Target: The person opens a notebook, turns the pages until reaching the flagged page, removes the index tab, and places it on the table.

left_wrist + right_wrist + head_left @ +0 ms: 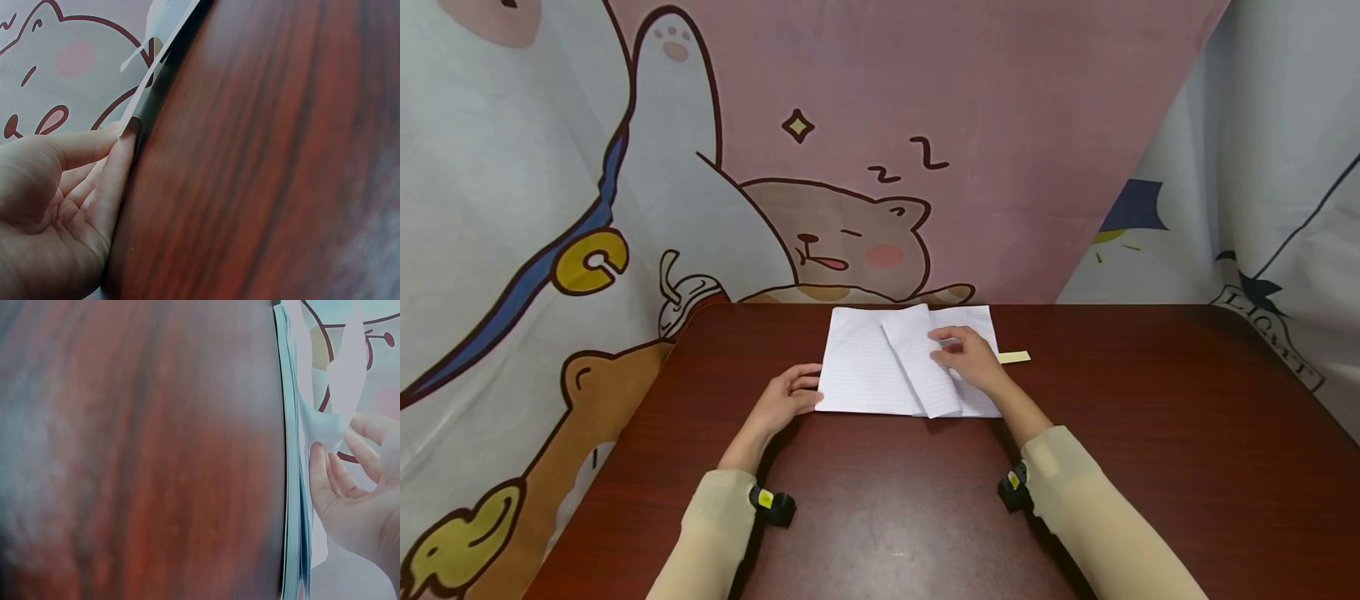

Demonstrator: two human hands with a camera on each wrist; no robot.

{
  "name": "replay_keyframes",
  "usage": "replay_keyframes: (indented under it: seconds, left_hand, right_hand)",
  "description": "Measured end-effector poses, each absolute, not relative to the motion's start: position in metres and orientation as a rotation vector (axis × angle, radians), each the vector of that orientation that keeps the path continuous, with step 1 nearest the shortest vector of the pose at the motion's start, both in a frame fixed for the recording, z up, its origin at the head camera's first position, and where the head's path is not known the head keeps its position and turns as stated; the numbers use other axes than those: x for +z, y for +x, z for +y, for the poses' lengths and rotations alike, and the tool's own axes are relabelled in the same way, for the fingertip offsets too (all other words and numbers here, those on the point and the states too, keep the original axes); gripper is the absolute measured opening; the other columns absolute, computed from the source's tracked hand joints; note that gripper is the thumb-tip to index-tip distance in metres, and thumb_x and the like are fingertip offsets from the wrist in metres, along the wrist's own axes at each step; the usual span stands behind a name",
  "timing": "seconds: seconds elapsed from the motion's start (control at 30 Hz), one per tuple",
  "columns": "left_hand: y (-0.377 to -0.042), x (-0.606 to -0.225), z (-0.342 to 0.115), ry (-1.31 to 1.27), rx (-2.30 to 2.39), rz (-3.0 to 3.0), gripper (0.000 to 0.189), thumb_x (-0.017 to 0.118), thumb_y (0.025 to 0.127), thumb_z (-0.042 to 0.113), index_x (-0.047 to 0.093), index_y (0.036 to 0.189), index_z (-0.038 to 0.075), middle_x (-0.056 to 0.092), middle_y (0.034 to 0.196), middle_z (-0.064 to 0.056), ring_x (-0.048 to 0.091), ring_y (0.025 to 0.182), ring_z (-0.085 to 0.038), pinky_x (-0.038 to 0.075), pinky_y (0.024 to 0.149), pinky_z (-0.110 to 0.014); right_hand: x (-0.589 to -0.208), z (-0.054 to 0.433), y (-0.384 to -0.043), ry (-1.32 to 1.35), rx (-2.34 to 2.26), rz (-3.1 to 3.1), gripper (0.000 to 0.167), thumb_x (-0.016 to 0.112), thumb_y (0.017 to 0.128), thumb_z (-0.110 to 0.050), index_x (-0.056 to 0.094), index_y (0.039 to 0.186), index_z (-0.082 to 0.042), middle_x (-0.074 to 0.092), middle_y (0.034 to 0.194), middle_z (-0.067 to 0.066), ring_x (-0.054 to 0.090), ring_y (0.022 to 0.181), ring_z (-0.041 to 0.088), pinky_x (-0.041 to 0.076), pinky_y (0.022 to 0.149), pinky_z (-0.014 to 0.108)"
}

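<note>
Left hand (782, 400): pinches the notebook (857, 367) at left.
Right hand (970, 357): touches the lifted page (917, 362); pinching, I can't tell.
Crease risk: my pushing too hard.

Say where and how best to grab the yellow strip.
I'd pinch the strip by its outer end, coming from the person's right: it's narrow and juts out past the right edge of the notebook, leaving that end exposed, while its inner end sits beside the right hand.
</note>
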State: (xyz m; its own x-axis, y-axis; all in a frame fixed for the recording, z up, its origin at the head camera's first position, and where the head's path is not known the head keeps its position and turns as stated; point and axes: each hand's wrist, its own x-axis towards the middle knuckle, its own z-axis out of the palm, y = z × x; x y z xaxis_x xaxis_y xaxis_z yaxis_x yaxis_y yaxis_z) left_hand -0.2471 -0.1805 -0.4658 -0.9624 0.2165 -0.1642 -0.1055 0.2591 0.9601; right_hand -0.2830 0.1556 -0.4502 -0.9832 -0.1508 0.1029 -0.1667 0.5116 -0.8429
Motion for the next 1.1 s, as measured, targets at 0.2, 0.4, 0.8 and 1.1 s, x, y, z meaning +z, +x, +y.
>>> replay_keyframes:
  seconds: [0.2,0.4,0.8,1.1]
  left_hand:
    - [-0.247,-0.466,-0.181,0.110,1.758,2.270,0.052,0.063,0.095,0.002,0.047,0.145,0.001,0.058,0.133,-0.027,0.067,0.096,-0.009,0.056,0.080,-0.022]
    - [-0.247,-0.466,-0.181,0.110,1.760,2.274,0.051,0.063,0.095,0.001,0.047,0.144,0.001,0.058,0.133,-0.028,0.066,0.095,-0.008,0.056,0.079,-0.022]
    - [-0.246,-0.464,-0.179,0.093,1.753,2.279,0.052,0.063,0.095,0.000,0.048,0.144,0.003,0.058,0.134,-0.027,0.065,0.095,-0.008,0.055,0.078,-0.021]
    - [-0.247,-0.464,-0.180,0.105,1.766,2.269,0.052,0.062,0.095,-0.001,0.046,0.145,0.001,0.057,0.135,-0.029,0.065,0.093,-0.007,0.055,0.078,-0.020]
  right_hand:
    - [-0.452,0.153,-0.284,0.269,1.479,-2.745,0.040,0.070,0.090,-0.012,0.064,0.128,-0.002,0.058,0.130,0.022,0.064,0.111,0.037,0.051,0.095,0.042]
    - [-0.452,0.150,-0.284,0.261,1.507,-2.737,0.043,0.071,0.090,-0.011,0.058,0.131,-0.002,0.062,0.126,0.023,0.065,0.108,0.037,0.052,0.089,0.037]
    - [-0.451,0.148,-0.282,0.247,1.487,-2.754,0.039,0.071,0.090,-0.011,0.063,0.127,-0.001,0.063,0.126,0.021,0.065,0.105,0.034,0.050,0.085,0.030]
    - [-0.450,0.143,-0.280,0.275,1.487,-2.739,0.039,0.071,0.089,-0.011,0.064,0.126,0.000,0.063,0.123,0.022,0.065,0.104,0.035,0.050,0.087,0.034]
